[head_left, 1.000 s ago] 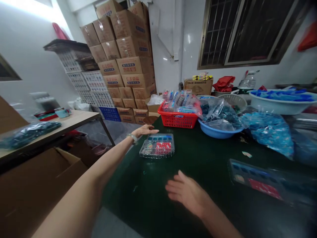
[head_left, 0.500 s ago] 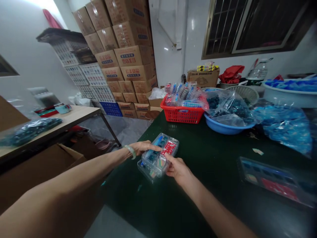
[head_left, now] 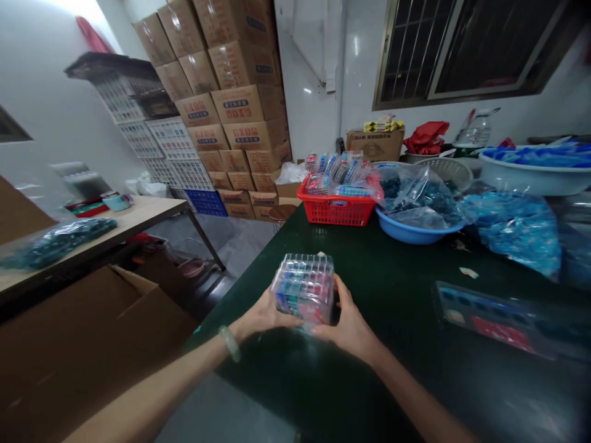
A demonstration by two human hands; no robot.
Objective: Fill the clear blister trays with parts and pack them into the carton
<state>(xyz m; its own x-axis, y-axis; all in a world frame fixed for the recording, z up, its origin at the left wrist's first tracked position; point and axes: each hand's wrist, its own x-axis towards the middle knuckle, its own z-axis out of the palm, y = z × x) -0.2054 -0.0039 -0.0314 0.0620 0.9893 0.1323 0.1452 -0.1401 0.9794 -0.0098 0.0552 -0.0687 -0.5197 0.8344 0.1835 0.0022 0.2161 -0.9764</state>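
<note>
A stack of clear plastic packs (head_left: 305,283) with blue, teal and red contents stands on edge at the near left part of the dark green table (head_left: 388,295). My left hand (head_left: 265,315) is wrapped round its left side, thumb across the near face. On the opposite side my right hand (head_left: 346,323) grips it, fingers behind the right edge and thumb at the near lower corner. Another clear pack (head_left: 494,320), with a red card and teal pieces inside, lies flat to the right, partly blurred. Small details inside the held stack are smeared.
Behind stands a red basket (head_left: 339,212) of similar packs. Next to it are a blue basin (head_left: 418,231) with bagged teal pieces and a bag of blue wrappers (head_left: 512,227). A cardboard box (head_left: 92,338) sits left, below a wooden table (head_left: 161,212); cartons (head_left: 244,104) are stacked behind.
The packs between my hands have gone from lying flat to standing on edge as a compact stack. My left hand has moved down to their left side, my right hand to their right side.
</note>
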